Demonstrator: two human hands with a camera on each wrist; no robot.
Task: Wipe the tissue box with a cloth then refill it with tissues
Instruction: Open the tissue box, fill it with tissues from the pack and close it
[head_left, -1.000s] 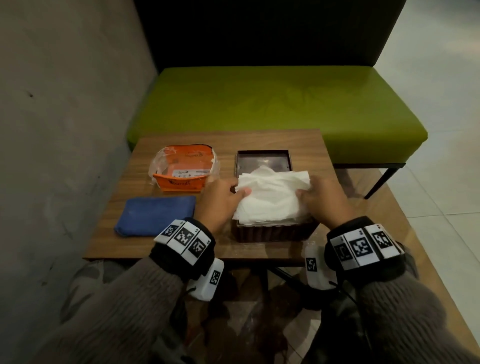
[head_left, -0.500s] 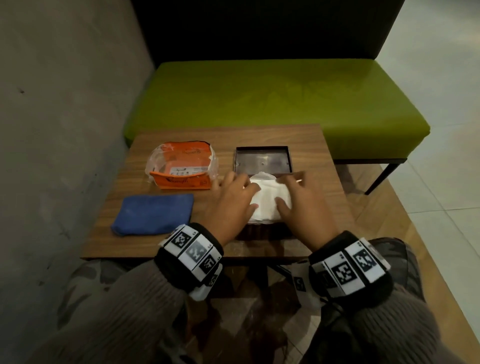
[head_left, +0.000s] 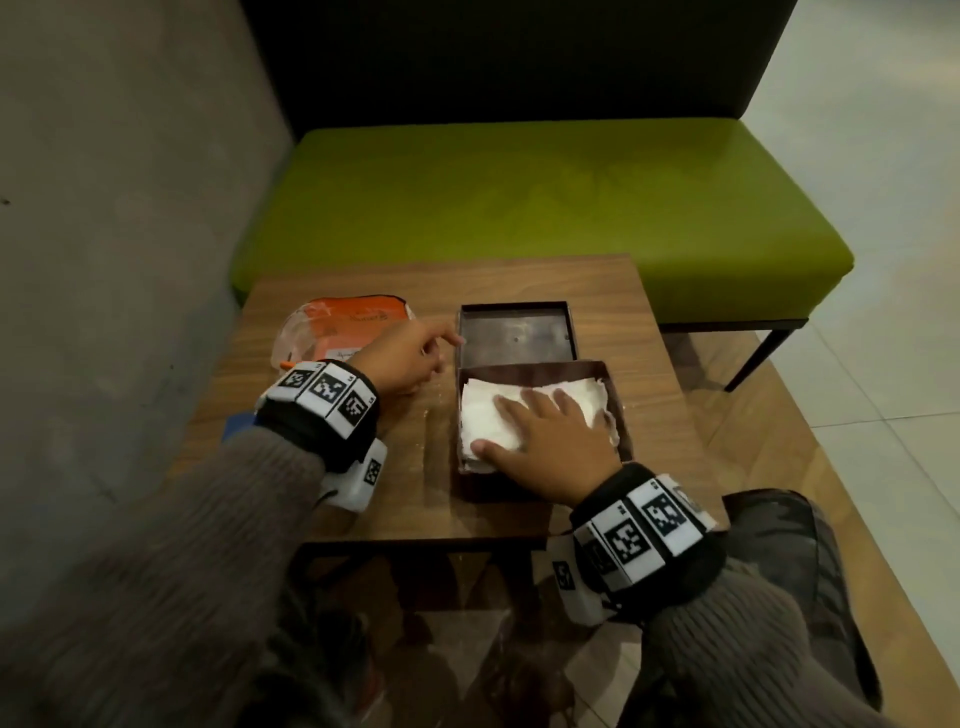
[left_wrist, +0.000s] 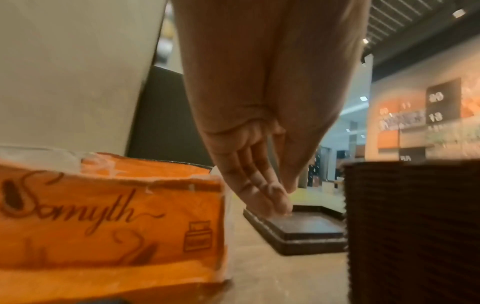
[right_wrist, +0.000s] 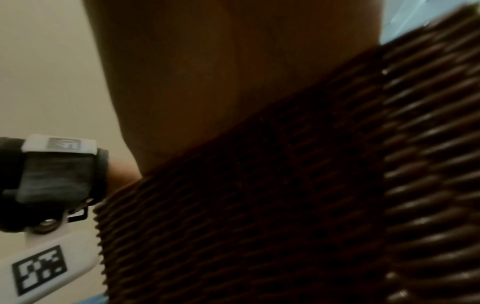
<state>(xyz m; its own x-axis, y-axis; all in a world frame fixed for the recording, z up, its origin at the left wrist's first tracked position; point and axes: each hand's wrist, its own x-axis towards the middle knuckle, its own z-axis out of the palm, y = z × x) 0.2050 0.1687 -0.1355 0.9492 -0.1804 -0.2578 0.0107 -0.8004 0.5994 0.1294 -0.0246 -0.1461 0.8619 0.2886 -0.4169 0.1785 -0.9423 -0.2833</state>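
The dark brown woven tissue box (head_left: 621, 410) stands open on the wooden table (head_left: 644, 364), with a stack of white tissues (head_left: 485, 423) lying inside it. My right hand (head_left: 540, 410) lies flat on the tissues, fingers straight and spread. In the right wrist view only my palm and the box wall (right_wrist: 311, 205) show. The box's flat lid (head_left: 517, 332) lies just behind the box. My left hand (head_left: 447, 340) reaches to the lid's left edge; its straight fingertips (left_wrist: 281, 206) touch the rim of the lid (left_wrist: 306, 228) and grip nothing.
An opened orange tissue pack (head_left: 337, 332) sits at the back left, close beside my left hand (left_wrist: 283, 197). A blue cloth (head_left: 236, 423) is mostly hidden under my left wrist. A green bench (head_left: 519, 208) stands behind the table and a grey wall (head_left: 104, 260) to the left.
The tissues went from lying on top of the box to down inside it. My left hand left the tissues and moved back to the lid. The right hand stays flat on them.
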